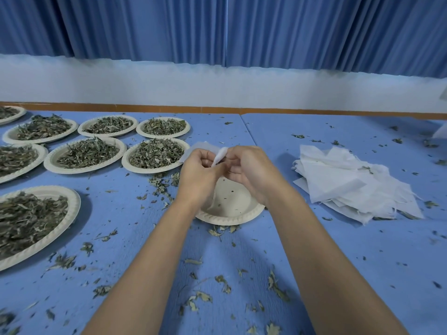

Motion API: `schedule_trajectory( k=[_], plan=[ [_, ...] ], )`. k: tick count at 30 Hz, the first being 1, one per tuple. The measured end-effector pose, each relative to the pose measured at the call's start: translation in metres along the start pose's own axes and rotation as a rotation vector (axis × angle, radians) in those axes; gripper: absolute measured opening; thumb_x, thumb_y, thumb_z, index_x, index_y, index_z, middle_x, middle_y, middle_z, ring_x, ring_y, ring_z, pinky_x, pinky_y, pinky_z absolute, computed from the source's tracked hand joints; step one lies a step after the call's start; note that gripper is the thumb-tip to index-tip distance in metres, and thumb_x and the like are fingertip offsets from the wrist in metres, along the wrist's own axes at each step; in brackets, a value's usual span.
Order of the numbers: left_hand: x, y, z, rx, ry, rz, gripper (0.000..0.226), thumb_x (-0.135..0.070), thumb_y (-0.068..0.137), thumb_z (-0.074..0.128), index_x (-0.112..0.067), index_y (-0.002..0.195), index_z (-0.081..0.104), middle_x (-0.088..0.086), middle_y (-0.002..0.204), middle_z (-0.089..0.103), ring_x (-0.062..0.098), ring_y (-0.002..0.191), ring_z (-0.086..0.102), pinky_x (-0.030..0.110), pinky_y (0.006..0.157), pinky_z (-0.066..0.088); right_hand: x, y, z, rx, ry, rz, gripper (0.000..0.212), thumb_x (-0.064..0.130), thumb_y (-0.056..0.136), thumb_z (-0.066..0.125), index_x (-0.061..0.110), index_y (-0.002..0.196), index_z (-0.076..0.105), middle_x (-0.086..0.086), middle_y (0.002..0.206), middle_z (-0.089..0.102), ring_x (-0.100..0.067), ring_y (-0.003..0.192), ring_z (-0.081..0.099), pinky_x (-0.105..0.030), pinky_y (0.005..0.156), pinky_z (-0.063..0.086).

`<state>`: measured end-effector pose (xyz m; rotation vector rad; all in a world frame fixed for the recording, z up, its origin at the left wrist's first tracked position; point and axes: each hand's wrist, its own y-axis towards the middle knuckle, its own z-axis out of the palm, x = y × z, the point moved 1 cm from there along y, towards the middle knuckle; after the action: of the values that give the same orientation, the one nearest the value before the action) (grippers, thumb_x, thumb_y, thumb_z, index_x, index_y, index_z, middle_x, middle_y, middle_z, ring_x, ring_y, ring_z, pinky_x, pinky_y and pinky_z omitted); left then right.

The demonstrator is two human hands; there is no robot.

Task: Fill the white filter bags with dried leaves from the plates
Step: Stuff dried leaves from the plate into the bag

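Loose leaf scraps (205,296) are scattered over the blue table (338,250) nearest the camera. A white bag (219,154) is pinched between the left hand (197,174) and right hand (249,170), fingers of both closed on it, above a nearly bare plate (229,211). Leaf-filled plates (154,154) are ranged to the left. A bag pile (350,182) lies to the right.

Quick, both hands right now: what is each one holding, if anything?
Left hand: closed on the white filter bag, above the nearly empty plate.
Right hand: closed, pinching the same bag from the other side.
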<state>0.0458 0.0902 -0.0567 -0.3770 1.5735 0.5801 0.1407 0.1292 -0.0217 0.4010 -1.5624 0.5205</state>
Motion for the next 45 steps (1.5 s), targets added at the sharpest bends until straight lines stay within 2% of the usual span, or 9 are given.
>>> schedule_trajectory(
  k=[4,8,14,17,20,28,35,39,45],
  plan=[
    [0.003,0.006,-0.005,-0.084,-0.005,0.039,0.022,-0.004,0.081,0.068,-0.014,0.076,0.05,0.005,0.074,0.051,0.015,0.066,0.05,0.021,0.06,0.043,0.001,0.0,0.0,0.064,0.127,0.006,0.038,0.007,0.093,0.042,0.007,0.069,0.071,-0.005,0.074,0.071,-0.018,0.084,0.066,-0.021,0.075,0.055],
    [0.005,0.01,-0.014,-0.164,-0.066,0.044,0.024,0.002,0.082,0.063,-0.016,0.074,0.049,0.001,0.069,0.05,0.011,0.06,0.05,0.014,0.054,0.044,0.005,0.001,0.001,0.044,0.356,0.044,0.022,0.014,0.096,0.043,0.003,0.108,0.058,-0.023,0.125,0.058,-0.031,0.12,0.054,-0.04,0.098,0.047],
    [0.006,0.016,-0.021,-0.197,-0.186,0.005,0.024,0.001,0.082,0.064,-0.015,0.074,0.049,0.006,0.068,0.047,0.013,0.053,0.043,0.019,0.05,0.039,0.008,-0.001,-0.002,-0.127,0.208,-0.157,0.017,0.005,0.092,0.046,0.007,0.094,0.063,-0.012,0.096,0.069,-0.015,0.075,0.071,-0.025,0.064,0.058],
    [0.005,0.017,-0.022,-0.141,-0.21,0.004,0.024,0.004,0.082,0.064,-0.014,0.074,0.05,0.007,0.069,0.049,0.009,0.047,0.047,0.016,0.046,0.04,-0.001,0.005,-0.01,-0.331,-0.251,-0.303,0.02,0.01,0.088,0.055,0.016,0.105,0.065,0.004,0.102,0.064,-0.008,0.088,0.064,-0.024,0.078,0.053],
    [0.004,0.017,-0.021,-0.045,-0.207,0.006,0.027,0.007,0.08,0.064,-0.015,0.072,0.05,0.004,0.067,0.052,0.004,0.044,0.051,0.014,0.044,0.04,-0.013,0.009,-0.01,-0.188,-0.278,-0.248,0.029,0.014,0.088,0.059,0.016,0.117,0.062,0.005,0.104,0.063,-0.011,0.102,0.061,-0.027,0.088,0.05],
    [0.003,0.012,-0.015,0.013,-0.004,0.112,0.036,0.005,0.076,0.066,-0.015,0.06,0.041,0.012,0.067,0.043,0.024,0.066,0.046,0.033,0.061,0.038,-0.018,0.011,-0.014,-0.081,-0.134,-0.165,0.011,0.007,0.084,0.063,0.017,0.078,0.062,0.01,0.064,0.058,-0.006,0.062,0.055,-0.016,0.065,0.05],
    [0.003,0.011,-0.015,-0.168,0.145,0.212,0.042,0.018,0.07,0.047,-0.019,0.055,0.033,-0.005,0.054,0.035,0.003,0.044,0.029,0.019,0.045,0.028,-0.02,0.012,-0.013,-0.005,-0.086,-0.142,0.019,-0.003,0.08,0.063,0.014,0.08,0.055,0.002,0.071,0.054,-0.001,0.056,0.056,-0.015,0.06,0.053],
    [0.005,0.006,-0.013,-0.229,0.333,0.376,0.041,0.015,0.066,0.045,-0.022,0.054,0.034,-0.008,0.055,0.036,0.003,0.049,0.033,0.016,0.049,0.028,-0.022,0.01,-0.006,-0.338,-0.562,-0.408,0.02,-0.001,0.076,0.056,0.015,0.089,0.056,0.007,0.063,0.044,-0.008,0.056,0.044,-0.014,0.053,0.037],
    [0.007,0.005,-0.007,-0.258,0.386,0.437,0.033,0.007,0.071,0.056,-0.022,0.073,0.039,-0.009,0.065,0.042,0.007,0.057,0.039,0.019,0.056,0.033,-0.028,0.009,-0.005,-0.541,-0.818,-0.502,0.029,0.016,0.089,0.044,0.015,0.116,0.054,-0.007,0.104,0.054,-0.028,0.078,0.056,-0.039,0.071,0.046]
  ],
)
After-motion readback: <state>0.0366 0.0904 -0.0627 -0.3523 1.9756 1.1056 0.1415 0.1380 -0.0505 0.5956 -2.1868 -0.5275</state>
